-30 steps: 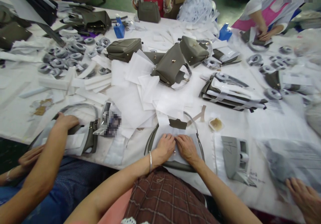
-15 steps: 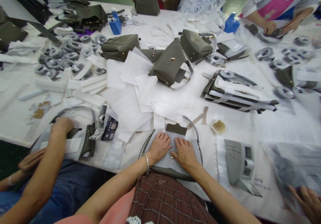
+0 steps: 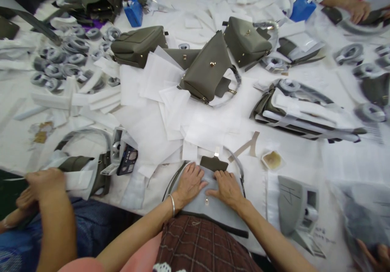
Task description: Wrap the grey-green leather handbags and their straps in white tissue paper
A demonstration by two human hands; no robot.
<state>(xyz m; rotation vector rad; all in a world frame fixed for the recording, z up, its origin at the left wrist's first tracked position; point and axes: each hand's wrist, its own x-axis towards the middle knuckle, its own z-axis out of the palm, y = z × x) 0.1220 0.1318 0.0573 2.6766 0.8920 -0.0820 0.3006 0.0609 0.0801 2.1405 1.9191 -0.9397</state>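
Note:
A handbag [image 3: 210,203] with a pale grey sheet over its face lies flat at the table's front edge, close to my body. My left hand [image 3: 189,184] rests on its left side, palm down with the fingers stretched forward. On the right side lies my right hand [image 3: 227,187], also palm down, its thumb pointing inward. Between them shows a small metal clasp [image 3: 206,201]. Beyond my fingertips a dark olive flap tab [image 3: 214,163] sticks out from the bag, and a wrapped handle [image 3: 238,164] curves out at its upper right.
Olive handbags [image 3: 207,67] stand mid-table among white paper sheets [image 3: 146,121]. A tape dispenser [image 3: 297,207] lies to my right, a small dish [image 3: 272,160] beyond it. At left a co-worker's hand [image 3: 45,182] works on another bag. Coiled wrapped straps [image 3: 56,69] are heaped far left.
My view has tilted down and moved closer. My hands stay on the bag, with slight shifts of the thumbs. The co-worker's hand at left has moved left and down.

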